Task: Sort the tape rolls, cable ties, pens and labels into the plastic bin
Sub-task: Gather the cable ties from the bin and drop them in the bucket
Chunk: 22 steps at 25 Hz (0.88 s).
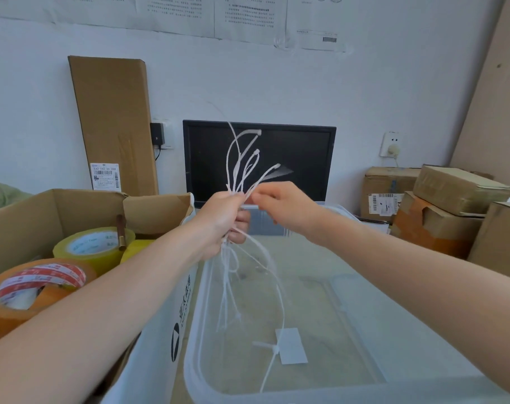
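My left hand (223, 218) grips a bundle of white cable ties (242, 161) in its fist, held above the clear plastic bin (423, 339). The ties fan upward and hang down into the bin. My right hand (280, 204) pinches one tie of the bundle just right of the left fist. One cable tie with a white label tag (290, 346) lies on the bin floor. In the open cardboard box (58, 211) at left sit a yellow tape roll (95, 247) and an orange tape roll (29, 290) with a red-and-white core.
A dark monitor (300, 161) stands behind the bin against the white wall. A tall flat carton (114, 121) leans at the back left. Stacked cardboard boxes (440, 205) fill the right side. Wall sockets (390, 144) sit near the monitor.
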Available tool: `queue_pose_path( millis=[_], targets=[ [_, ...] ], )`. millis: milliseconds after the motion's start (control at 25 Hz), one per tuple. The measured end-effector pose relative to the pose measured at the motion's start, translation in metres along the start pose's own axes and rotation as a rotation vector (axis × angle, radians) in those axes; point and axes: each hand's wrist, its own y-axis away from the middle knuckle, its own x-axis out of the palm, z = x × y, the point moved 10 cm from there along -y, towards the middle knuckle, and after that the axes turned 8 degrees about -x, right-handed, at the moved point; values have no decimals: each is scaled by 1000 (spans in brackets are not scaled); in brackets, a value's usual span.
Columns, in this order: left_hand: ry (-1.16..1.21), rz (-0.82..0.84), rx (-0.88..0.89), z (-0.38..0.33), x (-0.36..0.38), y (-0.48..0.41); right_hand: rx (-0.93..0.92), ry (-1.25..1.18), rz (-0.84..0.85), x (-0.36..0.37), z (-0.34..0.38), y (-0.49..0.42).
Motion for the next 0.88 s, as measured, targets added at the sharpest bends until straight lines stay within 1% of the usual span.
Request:
queue_pose_path(
  millis=[80,120,160,200,240,280,320,360,400,520,720,800,880],
  targets=[
    [-22,-12,18,-1,0,0,93,-43,-24,-5,-15,-2],
    [-47,-27,33,-2,-1,1,163,-15,16,0,-27,-1],
    [-73,-45,47,-4,-3,1,247,66,129,11,-42,4],
    [-97,-59,57,-5,-4,2,337,176,315,29,-60,15],
    [-124,-65,67,-6,-5,2,420,276,541,49,-78,34],
    [-147,-70,76,-6,-5,2,490,343,761,68,-93,56],
    [-161,-77,80,-6,-7,2,549,369,929,83,-104,78],
    [-168,-82,74,-5,-8,1,596,373,1028,94,-114,94],
    [-172,-76,61,-4,-8,1,626,371,1078,102,-122,105],
    [-193,-31,11,0,-3,2,656,357,1117,114,-139,121],
    [-153,-7,1,-1,-1,3,688,363,1078,116,-148,123],
    [-133,-13,-6,0,-1,3,656,374,1050,111,-137,110],
    [-110,-32,-4,0,-2,0,560,372,955,95,-114,82]
  ],
)
